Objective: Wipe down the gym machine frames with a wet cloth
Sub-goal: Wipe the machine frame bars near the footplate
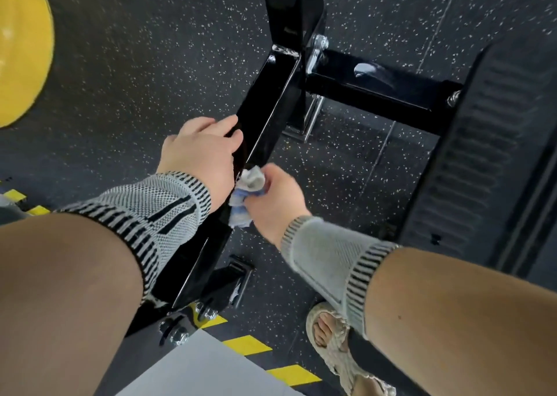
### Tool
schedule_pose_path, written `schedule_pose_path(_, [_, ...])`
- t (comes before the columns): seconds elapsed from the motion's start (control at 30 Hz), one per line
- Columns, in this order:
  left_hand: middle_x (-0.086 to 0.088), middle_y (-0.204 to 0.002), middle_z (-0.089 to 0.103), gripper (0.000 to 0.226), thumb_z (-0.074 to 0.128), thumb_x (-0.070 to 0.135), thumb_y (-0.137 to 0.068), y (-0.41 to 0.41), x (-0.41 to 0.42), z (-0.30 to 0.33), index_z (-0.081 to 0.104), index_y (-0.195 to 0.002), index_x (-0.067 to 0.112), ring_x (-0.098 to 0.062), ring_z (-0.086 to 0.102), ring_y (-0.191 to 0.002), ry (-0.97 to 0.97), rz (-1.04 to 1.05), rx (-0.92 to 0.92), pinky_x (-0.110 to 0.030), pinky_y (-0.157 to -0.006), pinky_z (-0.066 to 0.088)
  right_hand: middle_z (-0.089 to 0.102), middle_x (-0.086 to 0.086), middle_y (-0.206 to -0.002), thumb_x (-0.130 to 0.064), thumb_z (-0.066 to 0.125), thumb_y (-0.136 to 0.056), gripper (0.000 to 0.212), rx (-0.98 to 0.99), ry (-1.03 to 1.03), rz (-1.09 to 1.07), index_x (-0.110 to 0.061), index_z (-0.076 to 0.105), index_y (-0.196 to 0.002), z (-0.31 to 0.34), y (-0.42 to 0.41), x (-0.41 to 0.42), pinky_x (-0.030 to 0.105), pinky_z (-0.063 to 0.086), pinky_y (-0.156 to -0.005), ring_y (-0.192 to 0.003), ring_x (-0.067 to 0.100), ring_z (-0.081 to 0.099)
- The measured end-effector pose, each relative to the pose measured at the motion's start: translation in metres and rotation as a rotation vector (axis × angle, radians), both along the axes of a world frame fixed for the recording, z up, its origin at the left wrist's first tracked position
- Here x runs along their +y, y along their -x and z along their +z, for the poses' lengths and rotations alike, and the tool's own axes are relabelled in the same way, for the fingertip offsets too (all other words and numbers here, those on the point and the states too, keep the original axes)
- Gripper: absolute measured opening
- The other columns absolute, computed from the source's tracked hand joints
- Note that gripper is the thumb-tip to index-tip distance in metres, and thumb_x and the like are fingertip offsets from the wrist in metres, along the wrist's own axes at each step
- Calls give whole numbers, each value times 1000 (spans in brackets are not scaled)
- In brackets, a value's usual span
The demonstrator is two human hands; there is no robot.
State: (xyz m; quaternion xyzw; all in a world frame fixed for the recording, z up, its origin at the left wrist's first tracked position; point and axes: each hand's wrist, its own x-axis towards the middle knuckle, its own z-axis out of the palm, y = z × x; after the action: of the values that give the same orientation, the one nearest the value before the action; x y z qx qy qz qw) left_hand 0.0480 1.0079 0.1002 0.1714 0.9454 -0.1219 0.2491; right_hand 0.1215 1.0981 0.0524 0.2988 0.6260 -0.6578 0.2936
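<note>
We see a glossy black frame beam (pixel 268 100) running low over the speckled rubber floor (pixel 150 64), its long axis slanting from bottom left, near the bolted foot (pixel 177 329), up and right to a joint with an upright post (pixel 289 10). Our left hand (pixel 202 151) curls over the beam's left edge, fingers wrapped on it. Our right hand (pixel 277 203) clutches a bunched blue-and-white cloth (pixel 245 197) against the beam's right side, just beside the left wrist; whether the cloth is wet, we cannot tell. A crossbar (pixel 376 91) branches right toward a ribbed footplate (pixel 482 154).
</note>
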Motion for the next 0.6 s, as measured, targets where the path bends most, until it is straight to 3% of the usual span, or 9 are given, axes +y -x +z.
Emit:
schedule_pose_path(0.17, [21,-156,19,51,35,21,-100,2,-8,1,29,-149,32,-10,17,-141,-73,-89,-47,-40,-114,26,56,-4,-82,-4,54,-89,12,64,-256,-286,-13,53,-96,-17,59,37,32,58,-74,-75,11,59])
schedule_pose_path(0.23, [21,-157,15,54,35,19,-99,9,-9,1,25,-151,31,-9,15,-142,-80,-136,-75,-41,-116,24,57,-3,-91,-8,55,-90,16,82,-199,-205,-13,52,-105,-14,36,23,28,54,-78,-78,13,57])
schedule_pose_path(0.3, [22,-158,11,58,36,17,-98,16,-5,-1,20,-152,31,-9,12,-143,-78,-150,-109,-41,-118,22,58,1,-101,-10,58,-90,21,16,-52,-68,-15,50,-108,-7,4,2,32,54,-81,-83,16,58])
schedule_pose_path(0.37, [26,-157,10,60,36,14,-97,15,0,-3,19,-152,32,-8,13,-143,-95,-93,-114,-37,-118,20,58,2,-103,-10,60,-87,22,77,-141,-63,-16,51,-106,-12,5,1,35,55,-82,-88,17,60])
schedule_pose_path(0.43, [27,-156,12,61,36,12,-96,9,4,-6,21,-152,33,-9,16,-142,-145,-41,-97,-34,-117,22,58,-2,-98,-4,58,-87,23,104,-231,-194,-16,52,-106,-22,34,20,27,56,-78,-87,12,61])
schedule_pose_path(0.53, [26,-155,16,60,37,11,-95,8,1,-7,25,-150,32,-9,20,-141,-190,-39,-62,-34,-115,27,53,-11,-82,0,54,-89,21,114,-241,-362,-18,50,-99,-23,69,44,7,46,-55,-71,3,55])
schedule_pose_path(0.6, [27,-155,15,61,36,10,-96,10,0,-8,25,-150,33,-9,20,-141,-192,-34,-74,-32,-114,27,55,-9,-86,0,53,-90,22,83,-232,-309,-19,48,-101,-20,61,41,11,46,-56,-69,3,54])
